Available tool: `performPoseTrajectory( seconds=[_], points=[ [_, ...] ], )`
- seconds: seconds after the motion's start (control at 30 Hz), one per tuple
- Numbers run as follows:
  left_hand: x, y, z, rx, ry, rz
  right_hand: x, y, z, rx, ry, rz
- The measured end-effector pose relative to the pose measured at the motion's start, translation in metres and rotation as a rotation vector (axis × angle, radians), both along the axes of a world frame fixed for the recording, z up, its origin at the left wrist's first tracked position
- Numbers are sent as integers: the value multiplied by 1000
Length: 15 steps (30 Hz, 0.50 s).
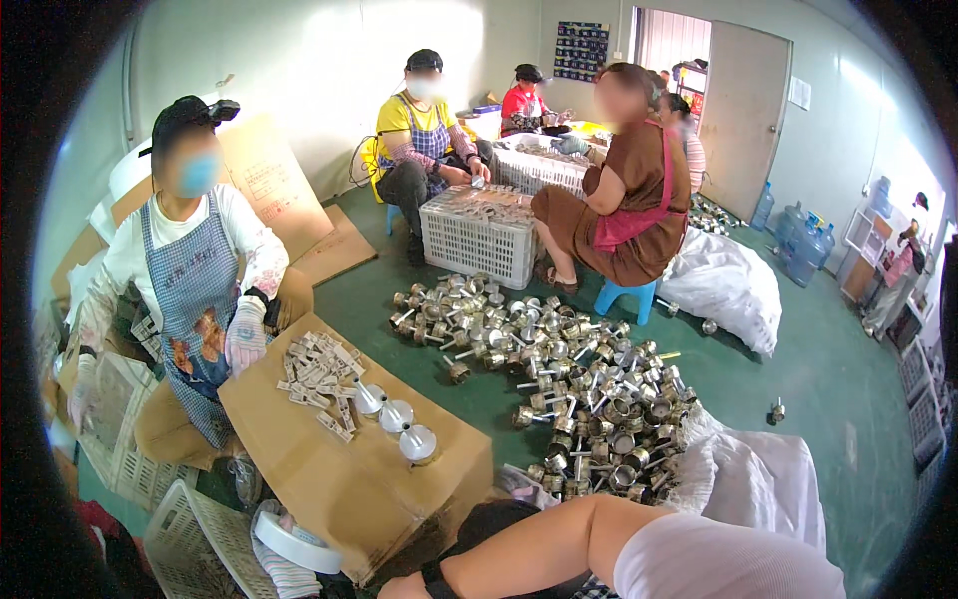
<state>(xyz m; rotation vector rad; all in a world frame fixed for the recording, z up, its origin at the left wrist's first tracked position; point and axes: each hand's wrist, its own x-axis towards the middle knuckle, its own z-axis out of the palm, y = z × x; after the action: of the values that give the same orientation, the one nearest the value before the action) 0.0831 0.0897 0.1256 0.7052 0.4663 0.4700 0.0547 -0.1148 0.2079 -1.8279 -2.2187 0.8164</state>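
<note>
- Our right hand (399, 589) sits at the lower edge of the view, wrist band showing, and the hand itself is cut off. We cannot tell whether the fingers are apart or closed. The left hand is not in view.
- Nearest to it is the cardboard box (349, 479). Its near corner overhangs a white basket (185, 529). Risk: a bump from our forearm could tip the box top, since it looks soft and sagging.
- Three metal funnels (396, 416) stand in a row near the box's right edge, close to the drop. Any jolt would likely roll them off onto the floor.
- A heap of small white pieces (319, 377) lies at the far-left part of the box top, by a co-worker's gloved hand (246, 337). These are loose and would scatter easily.
- Beyond lies a pile of metal parts (559, 379) spread across the green floor (848, 379) (trip hazard, and fallen funnels could get lost in it).
</note>
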Motion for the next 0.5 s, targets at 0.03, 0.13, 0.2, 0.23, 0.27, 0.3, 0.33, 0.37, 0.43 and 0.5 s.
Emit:
performPoseTrajectory(
  seconds=[0.03, 0.13, 0.2, 0.23, 0.27, 0.3, 0.33, 0.37, 0.43, 0.5],
  points=[
    [1, -7, 4, -9, 7, 0, 1, -2, -2, 14, 3, -5],
    [4, -14, 2, 250, 151, 134, 3, -6, 2, 42, -25, 20],
    [0, 16, -25, 174, -9, -66, 2, -5, 4, 20, -11, 6],
    [4, 16, -26, 171, -31, -88, 1, -4, 2, 0, 6, -6],
    [-6, 25, -28, 183, -17, -69, 5, -4, -12, 78, 26, -15],
    [-7, 28, -34, 180, -27, -77, 11, -11, -20, 148, 49, -34],
    [-6, 29, -37, 157, -43, -93, 12, -15, -9, 91, 70, -19],
    [-4, 32, -41, 118, -76, -127, 15, -19, 0, 31, 79, -10],
    [6, 9, -12, -12, -194, -271, 26, -26, -2, -39, 74, -20],
    [12, -4, 7, -67, -80, -113, 30, -30, -4, -45, 70, -31]
  ],
)
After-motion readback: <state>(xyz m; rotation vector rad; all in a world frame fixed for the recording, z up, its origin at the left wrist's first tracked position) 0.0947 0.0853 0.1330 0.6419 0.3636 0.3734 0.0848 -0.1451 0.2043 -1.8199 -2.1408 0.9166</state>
